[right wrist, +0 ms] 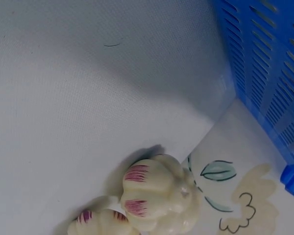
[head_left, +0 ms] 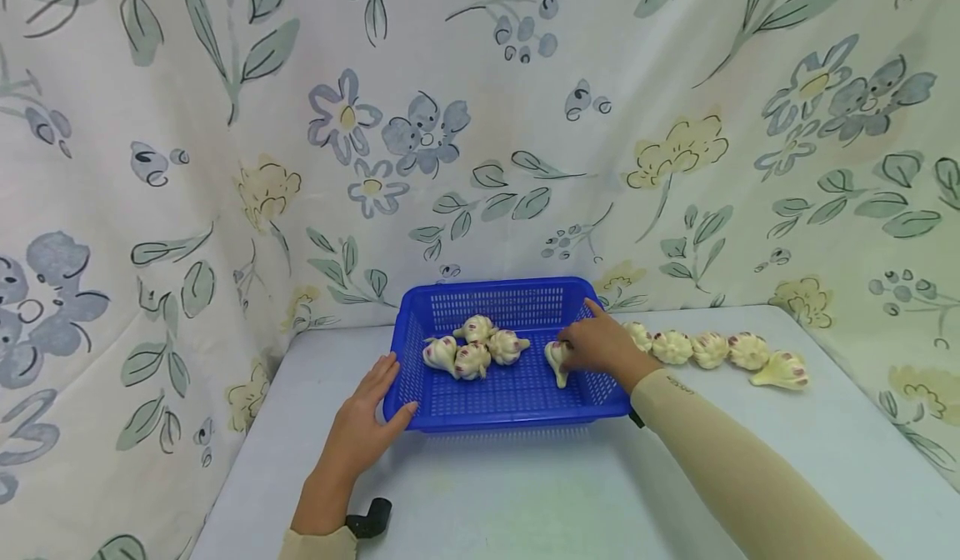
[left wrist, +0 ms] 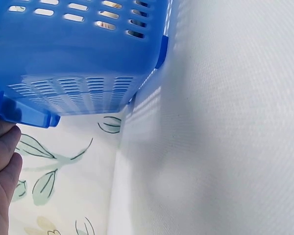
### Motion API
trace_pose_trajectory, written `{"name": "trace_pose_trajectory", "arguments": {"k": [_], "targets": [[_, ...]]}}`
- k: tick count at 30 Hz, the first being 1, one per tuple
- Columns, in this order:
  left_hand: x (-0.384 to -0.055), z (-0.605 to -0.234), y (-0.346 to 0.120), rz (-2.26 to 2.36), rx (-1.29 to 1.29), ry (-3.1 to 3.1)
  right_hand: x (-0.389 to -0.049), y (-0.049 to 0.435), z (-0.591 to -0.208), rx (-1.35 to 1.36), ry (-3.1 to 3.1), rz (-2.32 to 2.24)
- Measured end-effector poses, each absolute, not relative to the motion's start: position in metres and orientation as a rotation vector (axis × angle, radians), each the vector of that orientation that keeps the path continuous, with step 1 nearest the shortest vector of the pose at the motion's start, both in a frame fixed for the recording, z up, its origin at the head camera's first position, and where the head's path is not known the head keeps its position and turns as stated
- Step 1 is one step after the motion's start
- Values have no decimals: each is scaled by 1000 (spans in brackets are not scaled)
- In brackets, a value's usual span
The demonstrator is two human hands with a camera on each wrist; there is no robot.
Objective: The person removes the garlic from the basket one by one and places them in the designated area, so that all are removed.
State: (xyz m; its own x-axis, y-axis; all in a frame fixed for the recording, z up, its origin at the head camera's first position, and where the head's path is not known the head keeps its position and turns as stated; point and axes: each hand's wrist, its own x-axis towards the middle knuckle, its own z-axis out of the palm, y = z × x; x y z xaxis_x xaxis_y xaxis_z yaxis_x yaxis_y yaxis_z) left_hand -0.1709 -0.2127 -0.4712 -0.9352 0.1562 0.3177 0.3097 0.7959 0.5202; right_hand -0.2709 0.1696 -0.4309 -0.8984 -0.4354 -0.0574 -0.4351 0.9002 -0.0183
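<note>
A blue slotted plastic basket (head_left: 510, 417) stands on the white table. My right hand (head_left: 600, 346) reaches over its right rim and holds a garlic bulb (head_left: 556, 360) low inside, the stem end toward me. Several more garlic bulbs (head_left: 472, 361) sit bunched in the left half of the basket. At the left rim rests my left hand (head_left: 363, 429), fingers extended along the outside and thumb near the front corner. In the left wrist view, its fingers (left wrist: 7, 149) lie against the rim's underside. The right hand is out of sight in the right wrist view.
Right of the basket, several garlic bulbs (head_left: 710, 350) lie in a row on the table (head_left: 525, 493). Two of them, including a purple-streaked bulb (right wrist: 159, 196), show in the right wrist view. A floral curtain (head_left: 480, 127) hangs behind and along the sides.
</note>
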Motion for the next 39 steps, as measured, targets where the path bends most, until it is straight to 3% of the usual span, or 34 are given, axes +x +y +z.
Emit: {"name": "trace_pose_trajectory", "arguments": {"k": [23, 39], "targets": [[-170, -466, -211, -867, -344, -2758, -273, 170, -432, -655, 3014, -132], [-170, -468, -213, -886, -371, -2737, -277, 176, -438, -653, 3102, -490]]}}
